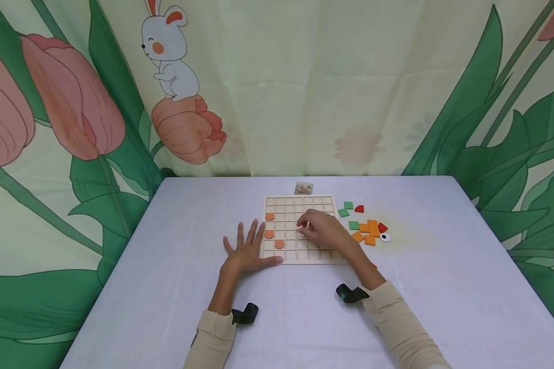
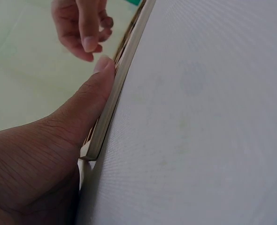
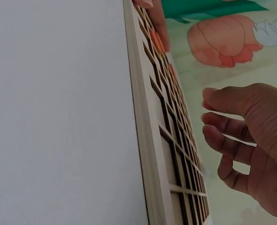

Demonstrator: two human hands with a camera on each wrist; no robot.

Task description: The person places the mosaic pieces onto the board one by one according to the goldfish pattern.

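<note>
A pale wooden grid board [image 1: 290, 224] lies flat before me, with three orange discs [image 1: 279, 244] in cells toward its left side. My left hand [image 1: 248, 254] rests at the board's left edge, fingers spread wide. Its thumb [image 2: 94, 91] lies along the board's near edge in the left wrist view. Over the middle of the grid hovers my right hand [image 1: 323, 228], its fingers loosely bent. Nothing shows between the thumb and fingers of the right hand [image 3: 265, 140] in the right wrist view, where a gap separates them.
Right of the board lie several orange squares [image 1: 373, 228], three green squares [image 1: 353, 225], red quarter-round pieces [image 1: 359, 208] and a white eye piece [image 1: 385, 237]. Another red piece peeks out beside the right forearm. A small patterned card [image 1: 303, 188] sits behind the board. A printed curtain [image 1: 277, 102] hangs beyond the table.
</note>
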